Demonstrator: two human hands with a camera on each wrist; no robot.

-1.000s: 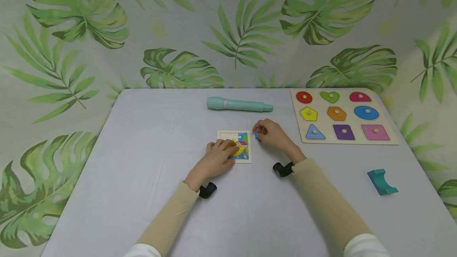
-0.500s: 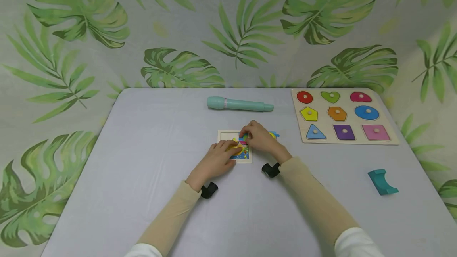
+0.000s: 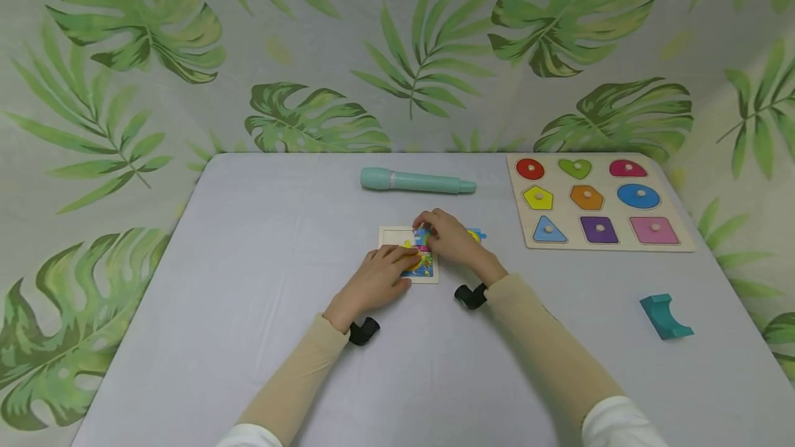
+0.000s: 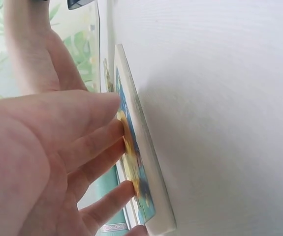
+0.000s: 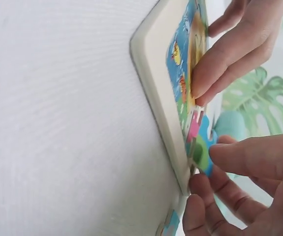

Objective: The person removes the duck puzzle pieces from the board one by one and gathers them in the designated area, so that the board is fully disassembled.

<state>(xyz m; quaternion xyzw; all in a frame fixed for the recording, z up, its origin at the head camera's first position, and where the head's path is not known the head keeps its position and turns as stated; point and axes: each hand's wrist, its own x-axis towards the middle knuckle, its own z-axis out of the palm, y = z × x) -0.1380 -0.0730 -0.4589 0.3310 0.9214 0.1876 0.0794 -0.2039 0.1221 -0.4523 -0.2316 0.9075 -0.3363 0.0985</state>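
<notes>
A small jigsaw puzzle in a pale wooden frame (image 3: 435,272) lies near the middle of the table. My left hand (image 3: 376,279) rests on its lower left part, fingertips on the yellow and blue picture in the left wrist view. My right hand (image 3: 455,241) is at the upper right corner, where thumb and fingers pinch a blue and green puzzle piece (image 5: 202,150). That piece stands tilted over the frame. Bare wood (image 3: 397,235) shows at the upper left of the puzzle. Beyond the right hand lies a loose blue and yellow piece (image 3: 477,234), partly covered by the hand.
A mint-green microphone-shaped toy (image 3: 417,181) lies behind the puzzle. A wooden board of knobbed shapes (image 3: 562,243) is at the back right. At the right sits a teal arch-shaped block (image 3: 664,316). Leaf-print cloth (image 3: 435,116) hangs behind the table.
My right hand has moved left from beside the frame to its upper right corner with a piece, then shifted slightly there. The loose piece has come into view. The left hand stays in place.
</notes>
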